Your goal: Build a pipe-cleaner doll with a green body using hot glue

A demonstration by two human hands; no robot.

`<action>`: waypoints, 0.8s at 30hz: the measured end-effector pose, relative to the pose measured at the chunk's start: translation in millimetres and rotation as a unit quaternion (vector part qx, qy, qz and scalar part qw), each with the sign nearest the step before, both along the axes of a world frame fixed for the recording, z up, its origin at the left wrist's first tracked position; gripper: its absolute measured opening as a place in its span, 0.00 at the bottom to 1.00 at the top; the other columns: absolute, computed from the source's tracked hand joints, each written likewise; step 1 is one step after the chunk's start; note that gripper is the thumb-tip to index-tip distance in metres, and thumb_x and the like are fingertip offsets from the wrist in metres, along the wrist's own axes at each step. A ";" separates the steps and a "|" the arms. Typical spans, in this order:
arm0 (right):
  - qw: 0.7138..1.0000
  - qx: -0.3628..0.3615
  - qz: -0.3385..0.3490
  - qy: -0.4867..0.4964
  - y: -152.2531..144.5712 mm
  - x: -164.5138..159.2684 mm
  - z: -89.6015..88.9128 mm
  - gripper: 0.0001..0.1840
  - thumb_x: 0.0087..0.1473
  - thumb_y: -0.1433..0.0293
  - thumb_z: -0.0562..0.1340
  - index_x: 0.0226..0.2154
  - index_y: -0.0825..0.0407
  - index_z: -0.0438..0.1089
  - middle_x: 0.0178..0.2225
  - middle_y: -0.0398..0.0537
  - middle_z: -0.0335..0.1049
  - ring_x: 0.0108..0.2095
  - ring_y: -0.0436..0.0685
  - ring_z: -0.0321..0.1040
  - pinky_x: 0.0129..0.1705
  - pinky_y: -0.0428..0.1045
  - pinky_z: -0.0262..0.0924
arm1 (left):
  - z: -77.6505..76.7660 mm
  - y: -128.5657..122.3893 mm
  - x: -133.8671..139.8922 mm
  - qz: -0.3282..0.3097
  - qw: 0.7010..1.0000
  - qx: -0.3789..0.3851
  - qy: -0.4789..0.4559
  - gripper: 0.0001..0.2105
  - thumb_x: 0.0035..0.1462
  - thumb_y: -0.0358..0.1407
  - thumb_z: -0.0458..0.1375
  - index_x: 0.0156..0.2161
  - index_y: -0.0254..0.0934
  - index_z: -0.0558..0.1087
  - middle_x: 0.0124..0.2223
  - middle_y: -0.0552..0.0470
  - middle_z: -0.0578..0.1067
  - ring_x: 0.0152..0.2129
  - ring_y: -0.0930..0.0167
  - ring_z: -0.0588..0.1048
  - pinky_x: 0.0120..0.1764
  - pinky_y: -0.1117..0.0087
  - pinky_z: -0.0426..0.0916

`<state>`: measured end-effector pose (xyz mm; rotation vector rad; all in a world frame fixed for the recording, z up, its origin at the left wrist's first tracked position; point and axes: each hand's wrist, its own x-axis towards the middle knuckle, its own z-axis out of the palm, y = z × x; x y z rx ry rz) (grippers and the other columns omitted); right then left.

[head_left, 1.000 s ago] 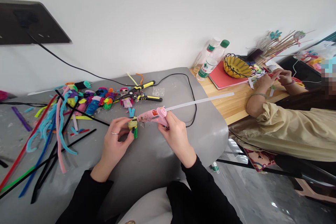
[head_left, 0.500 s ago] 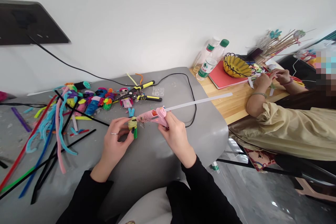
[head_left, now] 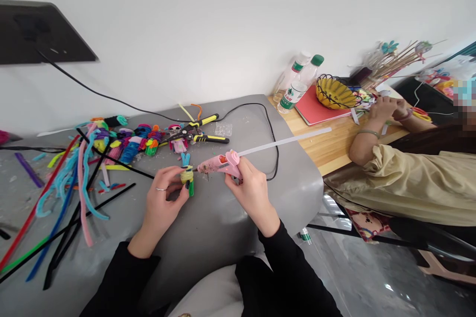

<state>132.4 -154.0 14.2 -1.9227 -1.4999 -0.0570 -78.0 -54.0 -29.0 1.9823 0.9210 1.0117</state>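
My left hand [head_left: 166,193] pinches a small pipe-cleaner figure [head_left: 187,175] between thumb and fingers. The figure has a yellow wound body, a blue loop on top and a green end below. My right hand [head_left: 249,185] is wrapped round a pink hot glue gun [head_left: 219,163], whose nozzle points left, close to the yellow body. From its back end sticks a long translucent glue stick [head_left: 286,142]. Just beyond the figure lie yellow-and-black pliers [head_left: 193,131] beside several finished pipe-cleaner dolls [head_left: 136,143].
Loose pipe cleaners [head_left: 70,193] spread over the left of the grey table [head_left: 219,228]. A black cord [head_left: 274,131] loops behind the glue gun. Bottles [head_left: 293,91], a red folder [head_left: 316,111] and a yellow basket [head_left: 334,91] stand right, near a co-worker's hands [head_left: 386,109].
The glue gun has shifted slightly right, its nozzle backing off from the yellow body. My left hand stays nearly still with the figure. The co-worker's hands have moved a little.
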 end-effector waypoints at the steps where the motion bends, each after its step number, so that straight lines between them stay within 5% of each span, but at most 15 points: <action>1: 1.000 -0.004 -0.005 0.002 -0.1 0.2 -0.1 0.14 0.57 0.75 0.58 0.46 0.52 0.72 0.28 0.40 0.68 0.23 0.49 0.60 0.26 0.46 0.51 | 0.0 0.1 0.1 0.001 1.000 -0.001 -0.001 0.12 0.63 0.32 0.59 0.52 0.41 0.72 0.51 0.49 0.72 0.36 0.72 0.81 0.39 0.69 0.83; 12: 1.000 -0.002 -0.023 0.014 0.6 0.3 -1.8 0.05 0.59 0.71 0.58 0.37 0.51 0.69 0.26 0.38 0.65 0.21 0.47 0.55 0.26 0.45 0.50 | -1.8 0.3 -0.8 -0.001 1.000 -0.017 -0.016 0.12 0.62 0.31 0.60 0.50 0.41 0.72 0.50 0.49 0.71 0.36 0.72 0.81 0.39 0.71 0.81; 18: 1.000 -0.004 -0.024 0.012 1.1 -0.4 -2.6 0.08 0.58 0.72 0.57 0.40 0.51 0.70 0.26 0.39 0.66 0.22 0.48 0.56 0.26 0.45 0.50 | -0.3 -0.3 -1.5 -0.012 0.998 -0.066 -0.019 0.20 0.63 0.32 0.60 0.60 0.44 0.69 0.53 0.47 0.70 0.40 0.70 0.80 0.42 0.68 0.81; 24: 0.999 0.009 -0.034 0.015 0.4 3.2 -1.8 0.06 0.59 0.70 0.58 0.40 0.51 0.70 0.27 0.39 0.65 0.22 0.48 0.57 0.27 0.45 0.51 | 3.1 0.9 -2.8 -0.014 0.997 -0.065 -0.031 0.14 0.64 0.35 0.60 0.54 0.43 0.73 0.53 0.47 0.67 0.41 0.70 0.79 0.45 0.67 0.81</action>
